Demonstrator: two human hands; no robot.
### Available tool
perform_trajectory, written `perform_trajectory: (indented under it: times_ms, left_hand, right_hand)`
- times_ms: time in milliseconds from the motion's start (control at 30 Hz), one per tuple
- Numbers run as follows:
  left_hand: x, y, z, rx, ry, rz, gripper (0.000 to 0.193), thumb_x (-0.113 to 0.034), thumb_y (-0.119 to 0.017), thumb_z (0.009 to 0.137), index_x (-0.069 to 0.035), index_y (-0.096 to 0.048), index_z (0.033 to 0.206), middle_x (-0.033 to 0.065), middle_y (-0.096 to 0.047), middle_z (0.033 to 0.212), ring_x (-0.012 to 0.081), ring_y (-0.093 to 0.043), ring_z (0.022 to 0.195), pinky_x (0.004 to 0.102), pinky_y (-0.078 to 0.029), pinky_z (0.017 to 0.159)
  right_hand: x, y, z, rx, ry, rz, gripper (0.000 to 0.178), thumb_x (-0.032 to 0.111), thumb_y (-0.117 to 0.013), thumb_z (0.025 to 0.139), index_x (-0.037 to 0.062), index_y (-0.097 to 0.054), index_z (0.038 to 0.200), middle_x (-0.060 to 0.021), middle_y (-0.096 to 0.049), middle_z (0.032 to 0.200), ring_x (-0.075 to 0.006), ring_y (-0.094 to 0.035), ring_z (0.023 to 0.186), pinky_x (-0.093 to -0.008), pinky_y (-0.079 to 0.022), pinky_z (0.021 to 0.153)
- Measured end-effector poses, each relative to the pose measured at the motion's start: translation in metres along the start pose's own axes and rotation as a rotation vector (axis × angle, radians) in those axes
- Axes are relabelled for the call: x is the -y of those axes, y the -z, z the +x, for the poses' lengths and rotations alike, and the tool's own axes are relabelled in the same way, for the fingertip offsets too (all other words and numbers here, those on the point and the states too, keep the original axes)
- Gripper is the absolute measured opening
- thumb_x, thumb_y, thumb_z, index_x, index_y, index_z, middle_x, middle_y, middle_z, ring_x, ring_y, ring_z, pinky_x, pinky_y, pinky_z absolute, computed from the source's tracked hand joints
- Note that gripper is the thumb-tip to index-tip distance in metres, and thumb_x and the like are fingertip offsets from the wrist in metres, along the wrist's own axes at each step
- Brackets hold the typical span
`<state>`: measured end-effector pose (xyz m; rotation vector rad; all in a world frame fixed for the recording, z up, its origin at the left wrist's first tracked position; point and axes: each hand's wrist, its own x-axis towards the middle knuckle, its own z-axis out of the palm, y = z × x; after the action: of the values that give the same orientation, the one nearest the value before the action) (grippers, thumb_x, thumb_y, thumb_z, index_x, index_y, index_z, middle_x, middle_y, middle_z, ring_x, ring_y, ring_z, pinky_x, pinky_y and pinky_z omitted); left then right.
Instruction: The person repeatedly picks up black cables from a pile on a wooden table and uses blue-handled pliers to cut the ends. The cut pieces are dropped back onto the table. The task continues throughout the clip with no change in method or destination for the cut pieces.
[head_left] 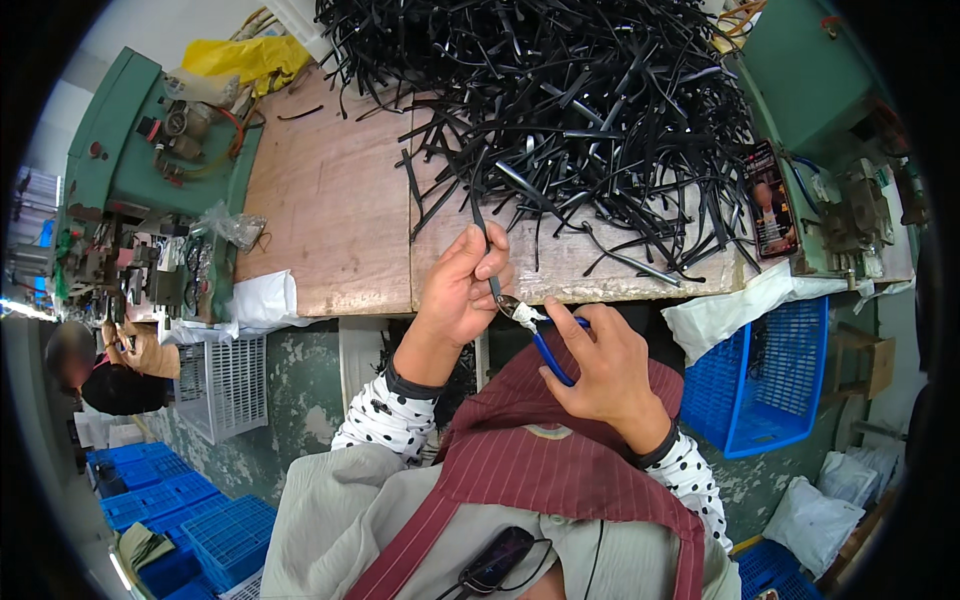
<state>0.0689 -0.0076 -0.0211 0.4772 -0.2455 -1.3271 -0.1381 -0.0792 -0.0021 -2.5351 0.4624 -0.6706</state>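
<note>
Over the front edge of the wooden table, my left hand pinches a slim black eyeglass temple. One end of it points up toward the table and the other comes down to the pliers' jaws. Blue-handled pliers are in my right hand, with something white wrapped around their head. The jaws meet or lie against the temple's lower end; I cannot tell whether they clamp it. A large tangled heap of black eyeglass temples covers the far middle and right of the table.
Green machines stand at the left and right. A dark printed card lies by the right machine. Below are a blue crate, a white crate and blue baskets. Another person is at far left.
</note>
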Motion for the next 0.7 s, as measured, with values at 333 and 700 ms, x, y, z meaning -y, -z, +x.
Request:
perform_trajectory:
  times_ms: [333,700]
  left_hand:
    - [0.009,-0.005,-0.005,-0.08,-0.216,0.102,0.032,-0.036,-0.042,0.105,-0.006,-0.052,0.099,-0.0051,-0.039,0.067,0.0031,-0.029,0.051,0.0179,-0.028,0.047]
    - [0.046,-0.013,-0.009,-0.123,-0.995,0.828,0.033,-0.034,-0.046,0.104,-0.002,-0.051,0.1,0.0042,-0.048,0.081,0.0088,-0.041,0.064,0.0233,-0.033,0.058]
  right_hand:
    - [0.002,-0.001,-0.003,0.037,-0.02,0.024,0.075,0.018,-0.078,0.063,0.0136,-0.056,0.134,-0.009,-0.051,0.088,-0.0251,-0.056,0.069,-0.0364,-0.048,0.055]
    - [0.009,0.003,-0.004,0.195,-0.286,0.466,0.081,0.026,-0.083,0.066,0.0106,-0.052,0.139,-0.0108,-0.054,0.084,-0.0279,-0.059,0.073,-0.0366,-0.049,0.067]
